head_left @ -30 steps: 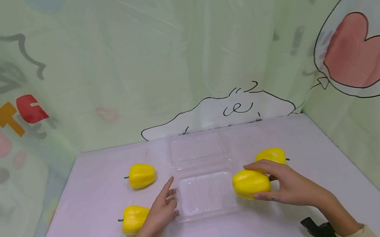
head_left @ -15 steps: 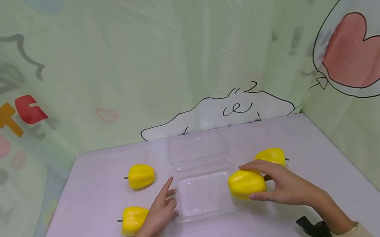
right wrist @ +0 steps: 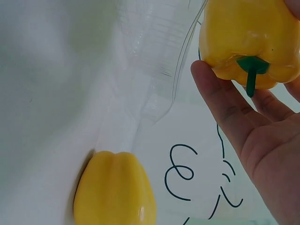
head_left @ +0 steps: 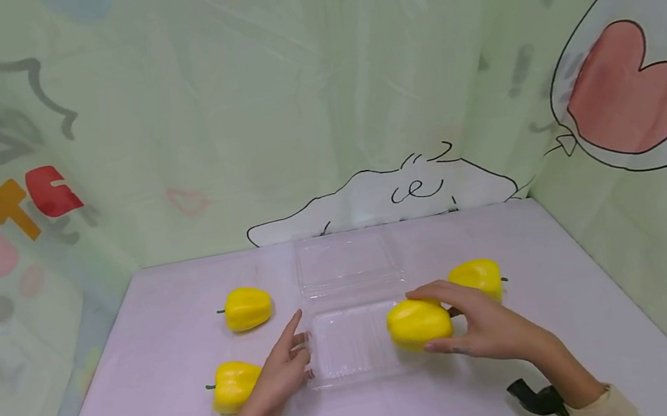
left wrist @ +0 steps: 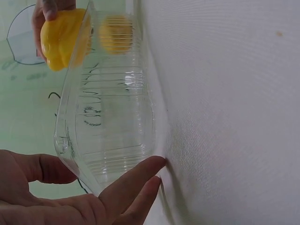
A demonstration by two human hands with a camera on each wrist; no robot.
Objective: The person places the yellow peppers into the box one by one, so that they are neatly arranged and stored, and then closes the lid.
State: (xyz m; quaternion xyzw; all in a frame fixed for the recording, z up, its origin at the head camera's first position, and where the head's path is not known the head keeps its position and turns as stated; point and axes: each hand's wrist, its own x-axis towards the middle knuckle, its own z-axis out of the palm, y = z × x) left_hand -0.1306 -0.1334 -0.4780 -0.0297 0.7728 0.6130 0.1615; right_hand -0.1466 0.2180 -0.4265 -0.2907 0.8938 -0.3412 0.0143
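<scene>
My right hand point(head_left: 496, 327) grips a yellow bell pepper point(head_left: 419, 323) between thumb and fingers, over the right edge of a clear plastic clamshell box point(head_left: 355, 343). In the right wrist view the pepper's green stem point(right wrist: 252, 75) points back toward the palm. The box lies unfolded, its lid point(head_left: 345, 262) laid back on the far side. My left hand point(head_left: 283, 370) rests at the box's left wall; in the left wrist view its extended fingers point(left wrist: 133, 185) lie along the wall, with the thumb by the rim.
Two yellow bell peppers lie on the left, one farther back point(head_left: 248, 309) and one nearer point(head_left: 231, 388), partly behind the left forearm. Another pepper point(head_left: 477, 276) sits behind the right hand. A printed curtain point(head_left: 290, 98) stands round the white table point(head_left: 160, 315).
My right hand has carried its pepper leftward, from beside the box to over its right edge. The left hand has stayed at the box's left wall.
</scene>
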